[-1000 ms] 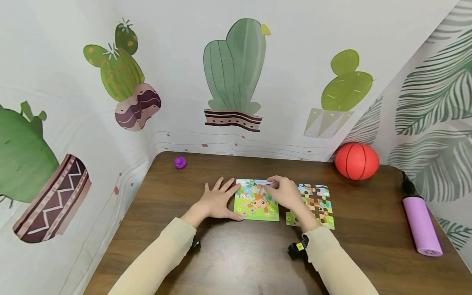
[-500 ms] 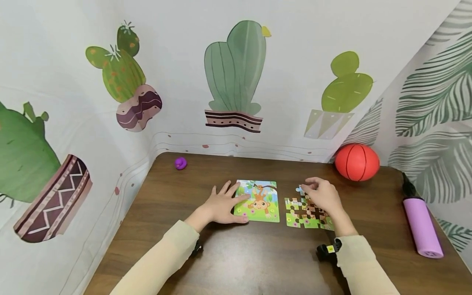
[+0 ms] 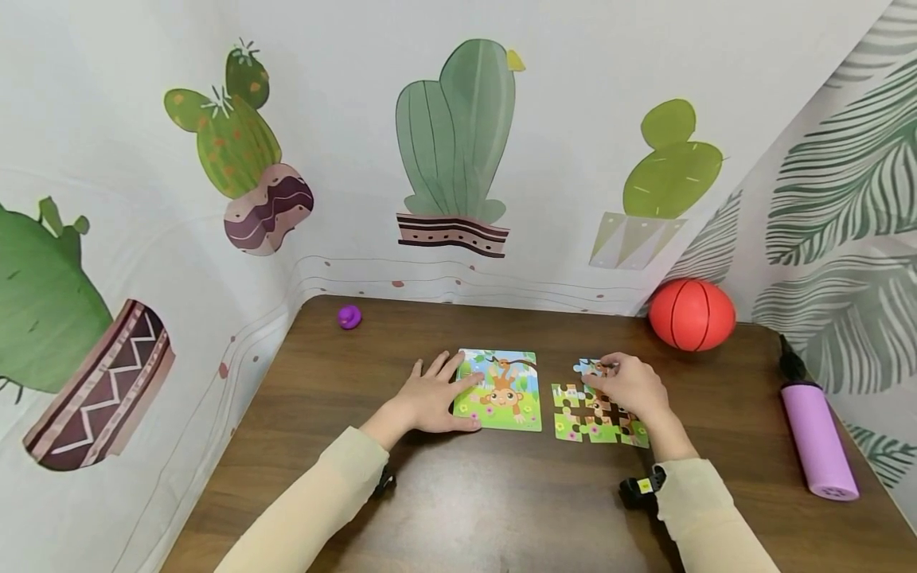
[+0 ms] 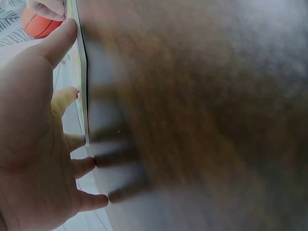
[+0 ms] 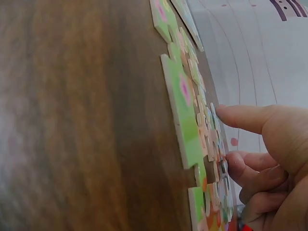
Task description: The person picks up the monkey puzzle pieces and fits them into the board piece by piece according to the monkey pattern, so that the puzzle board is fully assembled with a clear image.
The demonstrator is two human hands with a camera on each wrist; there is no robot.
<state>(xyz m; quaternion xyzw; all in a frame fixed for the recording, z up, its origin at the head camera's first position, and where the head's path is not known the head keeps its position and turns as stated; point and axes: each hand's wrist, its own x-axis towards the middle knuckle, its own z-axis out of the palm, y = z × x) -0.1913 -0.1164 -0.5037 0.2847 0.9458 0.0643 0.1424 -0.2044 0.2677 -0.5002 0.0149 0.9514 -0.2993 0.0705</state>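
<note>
In the head view my left hand (image 3: 427,398) lies spread over the left side of a square monkey picture board (image 3: 505,402). Its fingers look straight in the left wrist view, thumb and fingertips along the board's edge (image 4: 83,72). To the right lies a loosely joined jigsaw (image 3: 589,432) of a similar picture, with gaps between some pieces. My right hand (image 3: 634,387) is over its upper right part and hides several pieces. In the right wrist view the thumb and index finger pinch a puzzle piece (image 5: 217,127) at the far row; the other fingers curl in.
A red ball (image 3: 692,315) stands at the back right. Beside the right edge lies a purple hand pump (image 3: 820,442). A small purple rubber duck (image 3: 349,317) sits at the back left of the brown table (image 3: 458,501). A cactus-print cloth (image 3: 458,159) hangs behind.
My right hand has gone from the picture board's upper right corner to the jigsaw on the right, then shifted slightly at its top row. The left hand stays on the board.
</note>
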